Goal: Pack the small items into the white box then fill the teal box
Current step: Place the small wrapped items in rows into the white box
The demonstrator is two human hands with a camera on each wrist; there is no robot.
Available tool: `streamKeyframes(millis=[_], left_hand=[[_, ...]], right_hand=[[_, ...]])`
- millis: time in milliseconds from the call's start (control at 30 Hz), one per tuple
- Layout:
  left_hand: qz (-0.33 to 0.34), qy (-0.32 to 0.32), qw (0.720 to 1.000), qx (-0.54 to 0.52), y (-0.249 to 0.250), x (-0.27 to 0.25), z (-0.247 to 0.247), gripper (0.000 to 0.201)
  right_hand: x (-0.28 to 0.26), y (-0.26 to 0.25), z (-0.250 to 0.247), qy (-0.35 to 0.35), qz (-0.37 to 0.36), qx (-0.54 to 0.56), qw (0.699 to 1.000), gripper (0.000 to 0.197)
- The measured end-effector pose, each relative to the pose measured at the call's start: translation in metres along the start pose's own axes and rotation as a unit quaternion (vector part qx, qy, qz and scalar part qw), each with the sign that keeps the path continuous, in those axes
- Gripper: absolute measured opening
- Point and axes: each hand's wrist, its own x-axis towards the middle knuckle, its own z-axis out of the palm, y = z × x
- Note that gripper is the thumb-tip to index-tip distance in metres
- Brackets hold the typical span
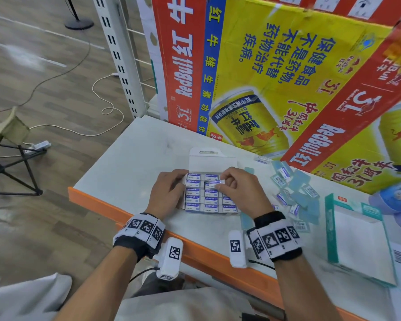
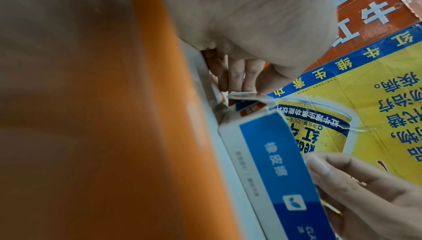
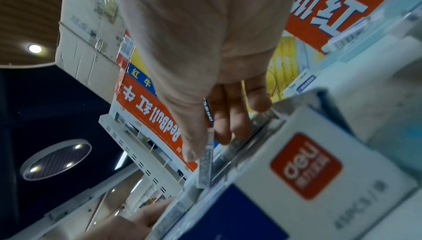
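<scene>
The white box (image 1: 212,162) lies open in the middle of the table, with rows of blue-and-white erasers (image 1: 210,201) packed inside. My left hand (image 1: 183,181) holds the box's left side, its fingers (image 2: 235,76) curled against the edge. Over the upper middle rows, my right hand (image 1: 218,184) pinches one eraser (image 3: 206,155) between thumb and fingers, its lower end at the box's top. The box's printed side (image 3: 308,162) fills the right wrist view. The teal box (image 1: 357,237) lies open at the right near the front edge.
Several loose erasers (image 1: 294,188) in pale blue wrappers lie scattered between the two boxes. Large red and yellow drink cartons (image 1: 276,77) stand along the table's back. The table's orange front edge (image 1: 195,249) runs under my wrists. A folding stool (image 1: 7,144) stands on the floor at the left.
</scene>
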Motion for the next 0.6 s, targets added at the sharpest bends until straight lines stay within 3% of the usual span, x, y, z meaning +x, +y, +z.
streamKeyframes(millis=[300, 500, 600], left_hand=[[-0.008, -0.002, 1.0, -0.005, -0.003, 0.001, 0.001, 0.045], [-0.006, 0.002, 1.0, -0.001, -0.004, 0.0, 0.001, 0.044], [-0.004, 0.006, 1.0, -0.006, -0.002, 0.0, 0.001, 0.043]], right_hand=[[0.009, -0.001, 0.01, -0.014, -0.019, -0.076, 0.997, 0.008], [0.009, -0.003, 0.008, -0.029, -0.012, -0.027, 0.999, 0.007], [0.011, 0.004, -0.009, 0.007, 0.025, 0.011, 1.0, 0.009]])
